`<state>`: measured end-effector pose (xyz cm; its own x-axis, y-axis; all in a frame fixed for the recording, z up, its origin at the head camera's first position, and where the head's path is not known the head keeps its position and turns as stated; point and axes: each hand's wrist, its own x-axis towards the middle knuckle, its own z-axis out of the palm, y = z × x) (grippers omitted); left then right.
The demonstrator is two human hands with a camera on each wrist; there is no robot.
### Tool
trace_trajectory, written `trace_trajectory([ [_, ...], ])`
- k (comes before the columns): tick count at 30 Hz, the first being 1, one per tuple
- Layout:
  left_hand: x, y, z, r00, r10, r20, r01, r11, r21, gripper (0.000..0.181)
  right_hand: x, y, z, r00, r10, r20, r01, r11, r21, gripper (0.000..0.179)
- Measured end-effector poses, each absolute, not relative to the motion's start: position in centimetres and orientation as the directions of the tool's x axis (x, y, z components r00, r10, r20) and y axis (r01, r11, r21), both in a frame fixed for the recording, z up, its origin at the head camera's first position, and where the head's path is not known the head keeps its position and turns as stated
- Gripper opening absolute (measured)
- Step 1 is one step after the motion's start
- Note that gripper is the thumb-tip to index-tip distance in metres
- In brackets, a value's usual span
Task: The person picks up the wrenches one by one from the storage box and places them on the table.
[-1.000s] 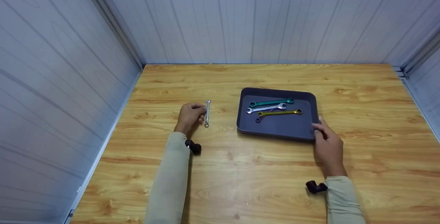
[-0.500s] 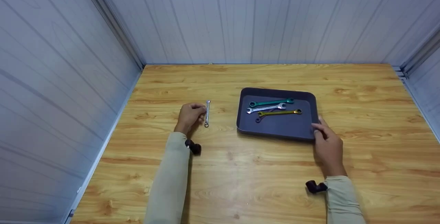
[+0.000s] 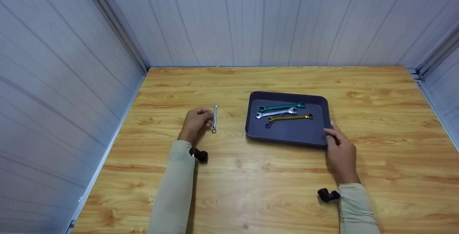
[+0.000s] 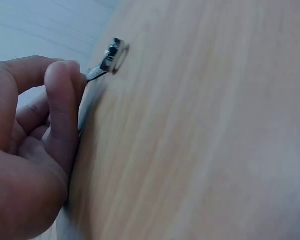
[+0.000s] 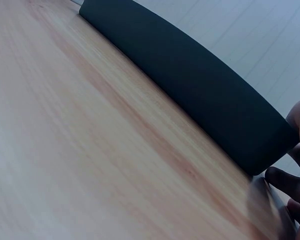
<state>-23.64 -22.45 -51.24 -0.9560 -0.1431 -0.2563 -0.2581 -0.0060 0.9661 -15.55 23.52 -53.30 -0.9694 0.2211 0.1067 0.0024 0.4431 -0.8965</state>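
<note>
On the left side of the table, my left hand (image 3: 195, 122) pinches a small silver combination wrench (image 3: 214, 119) between thumb and fingertips. In the left wrist view the ring end (image 4: 113, 56) of this wrench sticks out past the fingers, close to the wood. My right hand (image 3: 342, 153) grips the near right corner of a dark grey tray (image 3: 287, 137), thumb at the rim. Its long dark side wall (image 5: 190, 80) fills much of the right wrist view. Inside the tray lie a green wrench (image 3: 281, 107), a silver wrench (image 3: 277, 113) and a gold wrench (image 3: 291, 117).
Partly hidden beneath the gold wrench is a small dark purplish ring end (image 3: 268, 125) of another wrench. The wood-grain table (image 3: 229, 191) meets a pale panel wall (image 3: 244, 22) at the back, with another wall (image 3: 64, 94) on the left.
My left wrist has shifted slightly left and toward me, with the fingers still on the wrench. The tray and my right hand stay in place.
</note>
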Motion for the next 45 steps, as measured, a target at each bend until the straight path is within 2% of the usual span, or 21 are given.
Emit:
trace_trajectory([
  [8,-23.6,-22.5,-50.5,-0.937,-0.1,-0.335,-0.317,-0.166,0.934,0.026,-15.5,23.6,-53.3,-0.967,0.222,0.123,-0.011,0.448,-0.894,0.033],
  [17,-23.7,-22.3,-50.3,-0.94,-0.039,-0.338,-0.319,-0.241,0.916,0.033,-15.8,23.4,-53.6,-0.969,0.228,0.098,0.006,0.416,-0.909,0.033],
  [31,-24.1,-20.9,-49.4,-0.951,-0.013,-0.309,-0.293,-0.28,0.914,0.041,-16.3,23.1,-53.6,-0.972,0.22,0.088,0.002,0.381,-0.925,0.032],
  [39,-24.2,-20.3,-49.3,-0.943,0.032,-0.333,-0.33,-0.251,0.91,0.04,-16.2,23.1,-53.6,-0.971,0.224,0.085,0.007,0.38,-0.925,0.033],
  [45,-24.1,-20.4,-49.5,-0.921,0.031,-0.389,-0.385,-0.238,0.892,0.042,-16.2,23.2,-53.7,-0.968,0.213,0.131,-0.024,0.442,-0.897,0.033],
])
